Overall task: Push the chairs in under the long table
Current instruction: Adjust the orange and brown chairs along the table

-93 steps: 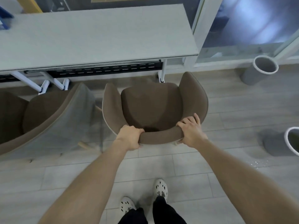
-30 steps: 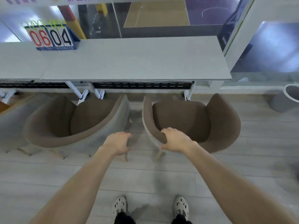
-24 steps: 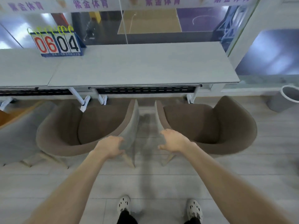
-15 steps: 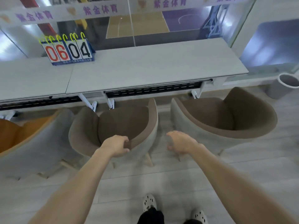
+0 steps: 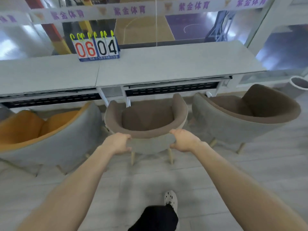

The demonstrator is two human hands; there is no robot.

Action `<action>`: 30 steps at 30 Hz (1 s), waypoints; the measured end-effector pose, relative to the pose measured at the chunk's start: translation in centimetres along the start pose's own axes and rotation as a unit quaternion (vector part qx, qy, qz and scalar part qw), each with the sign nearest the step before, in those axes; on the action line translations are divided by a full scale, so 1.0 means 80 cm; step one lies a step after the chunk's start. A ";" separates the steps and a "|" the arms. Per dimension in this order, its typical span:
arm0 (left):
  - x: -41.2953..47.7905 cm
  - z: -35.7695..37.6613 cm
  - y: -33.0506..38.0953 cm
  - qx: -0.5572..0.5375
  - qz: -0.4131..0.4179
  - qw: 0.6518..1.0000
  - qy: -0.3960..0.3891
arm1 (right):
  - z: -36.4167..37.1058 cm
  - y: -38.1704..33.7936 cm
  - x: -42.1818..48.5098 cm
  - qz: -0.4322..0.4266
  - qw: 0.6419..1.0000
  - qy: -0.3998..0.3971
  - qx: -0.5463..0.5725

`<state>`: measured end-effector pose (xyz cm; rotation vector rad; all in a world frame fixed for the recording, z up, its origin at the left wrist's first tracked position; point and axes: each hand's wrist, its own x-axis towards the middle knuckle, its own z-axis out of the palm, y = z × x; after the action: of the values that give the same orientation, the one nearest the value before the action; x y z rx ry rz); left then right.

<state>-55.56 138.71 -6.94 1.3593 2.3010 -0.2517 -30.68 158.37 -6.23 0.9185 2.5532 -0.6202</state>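
Observation:
A brown tub chair [image 5: 146, 120] with a grey outer shell stands in front of me, facing the long grey table [image 5: 166, 67]. My left hand [image 5: 117, 142] grips the left of its backrest rim and my right hand [image 5: 184, 140] grips the right of it. The seat's front edge sits close to the table edge. A second brown chair [image 5: 246, 114] stands to the right, turned at an angle, with its front near the table. An orange chair [image 5: 45, 130] with a grey shell stands to the left, also angled.
A flip scoreboard [image 5: 96, 47] reading 06 04 stands on the table by the glass wall. White table legs [image 5: 104, 97] come down just behind the middle chair. A grey bin [image 5: 298, 85] stands at the far right. My shoe [image 5: 170, 198] is on the wood-look floor.
I stepped left from the right brown chair to the middle one. My right hand let go of the right chair, and both hands now grip the middle chair's backrest.

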 end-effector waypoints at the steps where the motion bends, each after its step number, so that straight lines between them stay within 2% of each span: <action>1: -0.015 0.006 -0.016 0.001 0.000 1.000 -0.002 | 0.007 -0.017 -0.006 -0.003 1.000 -0.002 0.002; 13: -0.126 0.017 -0.215 -0.036 -0.037 0.999 0.008 | 0.054 -0.229 0.004 -0.049 0.999 -0.002 -0.017; 26: -0.171 0.032 -0.610 -0.054 -0.100 0.992 -0.058 | 0.116 -0.586 0.157 -0.062 0.997 -0.049 -0.013; 30: -0.177 0.034 -0.705 -0.068 -0.113 0.990 -0.052 | 0.123 -0.673 0.186 -0.072 0.996 -0.046 -0.008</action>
<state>-97.74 98.63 -6.71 0.9969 2.3377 -0.2245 -75.47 123.57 -6.31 0.6872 2.5537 -0.6656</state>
